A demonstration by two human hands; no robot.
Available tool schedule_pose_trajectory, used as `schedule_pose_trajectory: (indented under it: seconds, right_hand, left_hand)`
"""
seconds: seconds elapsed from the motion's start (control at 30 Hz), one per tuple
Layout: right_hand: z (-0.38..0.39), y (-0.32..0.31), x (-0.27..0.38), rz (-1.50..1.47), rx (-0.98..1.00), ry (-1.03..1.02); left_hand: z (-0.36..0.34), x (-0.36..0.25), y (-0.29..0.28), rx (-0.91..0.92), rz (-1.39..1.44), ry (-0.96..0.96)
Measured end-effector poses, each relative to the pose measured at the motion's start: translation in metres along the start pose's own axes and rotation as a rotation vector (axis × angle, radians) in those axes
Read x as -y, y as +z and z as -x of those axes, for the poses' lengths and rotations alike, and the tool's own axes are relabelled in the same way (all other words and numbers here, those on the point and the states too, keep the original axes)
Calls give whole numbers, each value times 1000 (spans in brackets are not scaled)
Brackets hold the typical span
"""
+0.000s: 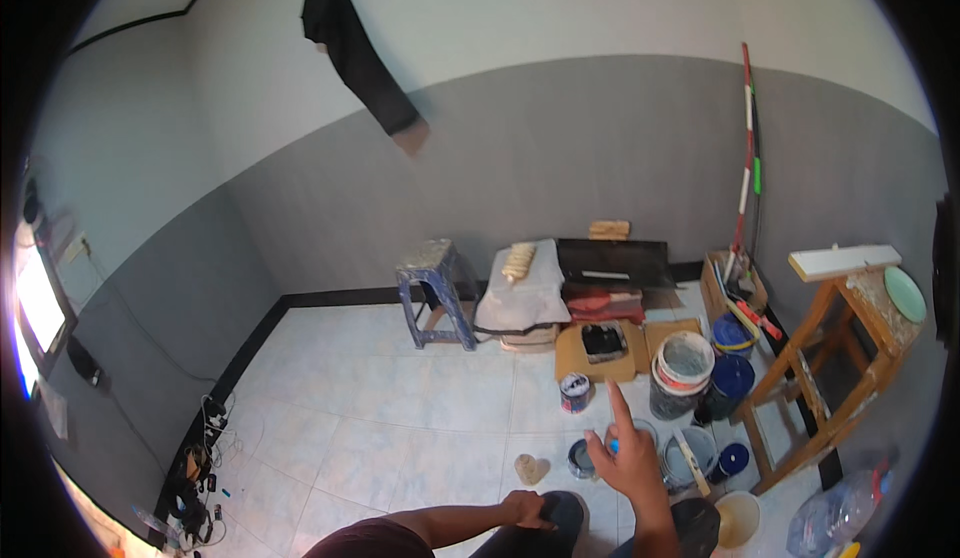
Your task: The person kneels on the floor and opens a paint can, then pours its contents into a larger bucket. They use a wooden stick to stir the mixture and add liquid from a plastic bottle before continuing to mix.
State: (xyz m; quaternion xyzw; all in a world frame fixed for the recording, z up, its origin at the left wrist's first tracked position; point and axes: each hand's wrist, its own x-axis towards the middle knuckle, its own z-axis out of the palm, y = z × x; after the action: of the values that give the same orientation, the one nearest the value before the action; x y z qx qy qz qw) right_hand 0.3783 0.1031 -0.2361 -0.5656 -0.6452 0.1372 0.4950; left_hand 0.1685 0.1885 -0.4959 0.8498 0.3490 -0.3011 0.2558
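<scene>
Right fingers hover above pale tiles, grey wall beyond.

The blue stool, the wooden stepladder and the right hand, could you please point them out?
Blue stool [427, 257], head view: seat.
Wooden stepladder [876, 306], head view: top.
Right hand [634, 465], head view: back of hand.

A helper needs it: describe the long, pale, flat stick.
Find the tall brown wooden stand at right. Left of its foot, beside the raised right hand, sits a round grey bucket. The stick lies across its mouth, the only straight thing among round containers.
</scene>
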Motion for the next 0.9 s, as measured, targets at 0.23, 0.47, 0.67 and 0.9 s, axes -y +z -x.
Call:
schedule_pose_trajectory:
  seconds: [0.23,0.47,0.67,0.9]
  right_hand:
    - [30,-37,14,-160,28,180]
    - [269,-45,-79,263,-405,538]
    - [326,-53,-88,-17,-1255,1047]
    - [424,-54,-272,-7,-593,1106]
  left_hand:
    - [-112,14,55,122,-168,-193]
    - [-166,-13,8,281,-322,19]
    - [-203,-21,48,54,12,475]
    - [-270,-122,96,-45,-141,305]
